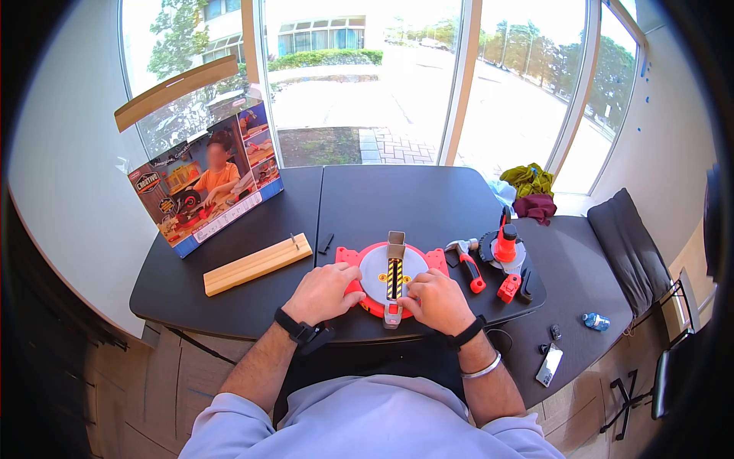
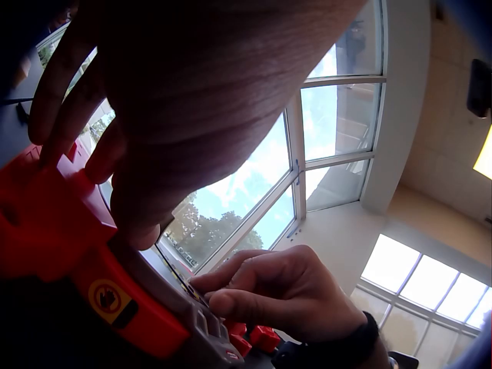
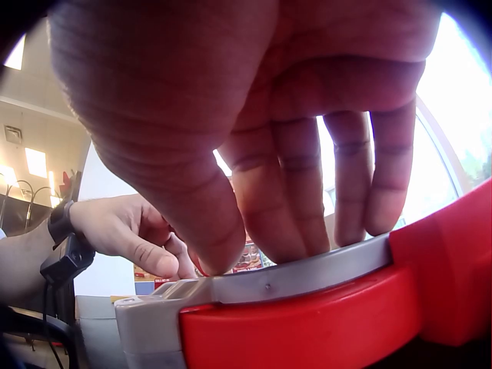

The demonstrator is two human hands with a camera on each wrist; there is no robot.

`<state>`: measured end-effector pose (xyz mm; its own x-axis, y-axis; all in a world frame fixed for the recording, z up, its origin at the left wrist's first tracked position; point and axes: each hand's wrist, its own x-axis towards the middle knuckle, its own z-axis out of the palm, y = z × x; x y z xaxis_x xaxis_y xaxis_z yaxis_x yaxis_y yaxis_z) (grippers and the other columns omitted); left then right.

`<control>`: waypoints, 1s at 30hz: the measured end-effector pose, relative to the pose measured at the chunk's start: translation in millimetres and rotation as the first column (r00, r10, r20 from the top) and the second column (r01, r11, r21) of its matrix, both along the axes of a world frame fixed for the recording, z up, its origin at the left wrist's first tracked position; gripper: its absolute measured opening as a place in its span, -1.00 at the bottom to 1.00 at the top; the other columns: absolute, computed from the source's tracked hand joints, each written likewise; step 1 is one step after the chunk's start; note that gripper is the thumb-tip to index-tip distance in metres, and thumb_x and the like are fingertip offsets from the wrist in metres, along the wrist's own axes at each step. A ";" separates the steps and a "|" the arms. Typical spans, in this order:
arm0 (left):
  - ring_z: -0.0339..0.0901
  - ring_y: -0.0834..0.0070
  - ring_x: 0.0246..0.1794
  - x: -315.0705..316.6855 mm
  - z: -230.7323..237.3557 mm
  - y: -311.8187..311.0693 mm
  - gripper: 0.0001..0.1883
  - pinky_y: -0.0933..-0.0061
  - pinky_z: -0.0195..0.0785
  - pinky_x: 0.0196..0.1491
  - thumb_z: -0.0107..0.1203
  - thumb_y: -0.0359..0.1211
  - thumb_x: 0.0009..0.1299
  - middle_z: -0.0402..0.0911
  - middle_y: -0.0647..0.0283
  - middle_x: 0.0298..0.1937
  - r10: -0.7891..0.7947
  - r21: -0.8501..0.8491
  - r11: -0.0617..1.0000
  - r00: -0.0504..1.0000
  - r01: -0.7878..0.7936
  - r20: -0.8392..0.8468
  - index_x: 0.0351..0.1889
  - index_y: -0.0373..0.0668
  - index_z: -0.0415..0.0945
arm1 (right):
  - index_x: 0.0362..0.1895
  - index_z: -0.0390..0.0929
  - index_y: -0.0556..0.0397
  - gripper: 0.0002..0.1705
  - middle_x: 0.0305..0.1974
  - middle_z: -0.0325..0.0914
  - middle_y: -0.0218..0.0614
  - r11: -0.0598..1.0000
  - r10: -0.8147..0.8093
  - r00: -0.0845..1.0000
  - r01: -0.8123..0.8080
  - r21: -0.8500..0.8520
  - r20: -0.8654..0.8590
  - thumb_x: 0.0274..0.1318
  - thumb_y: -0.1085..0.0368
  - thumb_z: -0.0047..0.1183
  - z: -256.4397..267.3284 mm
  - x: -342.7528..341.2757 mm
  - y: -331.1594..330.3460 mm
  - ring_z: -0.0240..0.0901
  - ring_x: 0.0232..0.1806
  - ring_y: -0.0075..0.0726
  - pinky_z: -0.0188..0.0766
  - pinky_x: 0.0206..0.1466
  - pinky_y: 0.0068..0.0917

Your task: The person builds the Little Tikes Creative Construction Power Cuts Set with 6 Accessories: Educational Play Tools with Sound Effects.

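Note:
A red toy saw base with a round grey turntable (image 1: 372, 271) lies on the black table in front of me. Down its middle runs a black-and-yellow striped slot (image 1: 394, 277), with a grey upright bracket (image 1: 396, 243) at the far end. My left hand (image 1: 325, 292) rests on the left side of the base, fingers over the red part (image 2: 46, 223) and thumb by the rim. My right hand (image 1: 440, 300) touches the turntable's right side, its fairly straight fingertips down on the grey surface (image 3: 330, 265). The right thumb sits near the grey front end (image 1: 392, 315).
Left of the base lies a wooden plank (image 1: 256, 266) with metal pins, beside a small black piece (image 1: 326, 243). A toy box (image 1: 210, 180) stands behind. To the right are a toy hammer (image 1: 468, 264), a red-and-black toy saw (image 1: 505, 243) and a red block (image 1: 508, 288).

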<state>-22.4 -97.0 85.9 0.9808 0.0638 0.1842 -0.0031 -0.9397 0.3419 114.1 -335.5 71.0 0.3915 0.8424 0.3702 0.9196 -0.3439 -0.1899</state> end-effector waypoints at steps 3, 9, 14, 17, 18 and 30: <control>0.72 0.01 0.02 -0.3 0.3 -0.3 -0.58 0.05 0.59 0.09 0.39 -0.13 0.43 0.75 -0.02 0.00 -0.002 -0.002 1.000 1.000 0.002 0.004 0.11 -0.18 0.67 | -0.34 0.83 0.08 -0.67 -0.18 0.80 -0.27 1.000 -0.003 1.000 0.003 -0.003 0.004 0.22 0.06 0.44 1.2 -0.6 -0.2 0.68 -0.04 -0.11 0.65 0.03 -0.21; 0.71 0.00 0.03 0.1 -0.5 0.5 -0.59 0.04 0.58 0.09 0.39 -0.13 0.43 0.75 -0.03 -0.01 -0.004 -0.012 1.000 1.000 0.004 0.012 0.10 -0.18 0.68 | -0.35 0.82 0.06 -0.68 -0.22 0.76 -0.30 1.000 0.009 1.000 -0.009 0.016 0.013 0.23 0.06 0.41 -0.9 0.6 0.0 0.65 -0.06 -0.12 0.63 0.04 -0.21; 0.71 -0.02 0.02 -0.4 -0.6 0.1 -0.61 0.04 0.58 0.09 0.41 -0.16 0.42 0.75 -0.02 -0.01 -0.008 -0.019 1.000 0.999 0.009 0.033 0.07 -0.19 0.68 | -0.35 0.82 0.04 -0.69 -0.26 0.73 -0.33 0.999 0.009 1.000 -0.009 0.039 0.016 0.24 0.06 0.38 -3.1 1.0 -1.3 0.61 -0.07 -0.13 0.61 0.04 -0.21; 0.71 -0.01 0.02 0.2 -2.7 2.1 -0.63 0.00 0.58 0.06 0.38 -0.15 0.45 0.75 0.03 0.00 -0.031 -0.009 0.999 0.998 0.032 0.054 0.07 -0.16 0.66 | -0.34 0.81 0.07 -0.70 -0.21 0.77 -0.28 0.999 0.004 1.000 -0.003 0.043 -0.012 0.21 0.08 0.43 -1.3 1.6 -1.7 0.65 -0.06 -0.10 0.63 0.03 -0.20; 0.71 -0.01 0.02 0.5 -1.7 1.2 -0.63 0.00 0.58 0.06 0.38 -0.15 0.45 0.75 0.03 0.00 -0.044 -0.009 0.999 0.998 0.044 0.050 0.07 -0.16 0.66 | -0.34 0.80 0.07 -0.70 -0.22 0.76 -0.28 0.999 0.010 1.000 -0.009 0.041 -0.006 0.21 0.08 0.42 -1.5 1.8 -1.7 0.65 -0.07 -0.10 0.63 0.03 -0.20; 0.72 0.09 -0.14 1.7 0.6 -1.7 -0.65 0.14 0.59 -0.03 0.47 -0.16 0.38 0.74 0.07 -0.16 -0.027 -0.004 1.000 0.997 0.027 0.073 -0.04 -0.19 0.71 | -0.32 0.78 0.04 -0.74 -0.28 0.72 -0.24 0.995 0.061 0.989 -0.050 0.090 -0.135 0.26 0.12 0.35 -3.0 16.8 -8.2 0.66 -0.06 -0.03 0.61 0.10 -0.15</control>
